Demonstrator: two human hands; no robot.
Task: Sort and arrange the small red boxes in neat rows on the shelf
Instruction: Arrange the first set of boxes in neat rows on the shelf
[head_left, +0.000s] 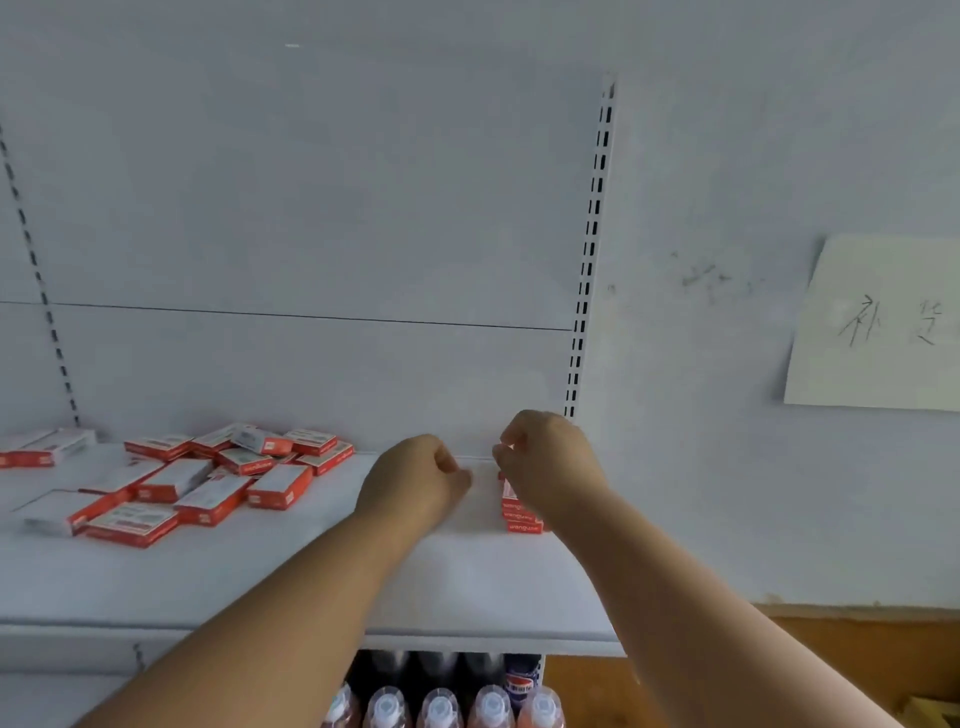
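A loose heap of small red boxes (208, 483) with white tops lies on the left half of the white shelf (467, 587). At the shelf's right end, close to the back panel, stands a short stack of red boxes (521, 517) with three red fronts showing. My right hand (550, 462) hovers over this stack with its fingers curled, and its wrist hides the stack's top, so a hold on a box cannot be made out. My left hand (415, 480) is just left of the stack, fingers curled into a loose fist with nothing visible in it.
More red and white boxes (47, 447) lie at the far left of the shelf. Slotted uprights (587, 291) frame the back panel. Bottles with clear caps (441, 706) stand on the level below. A paper note (878, 322) hangs on the wall to the right.
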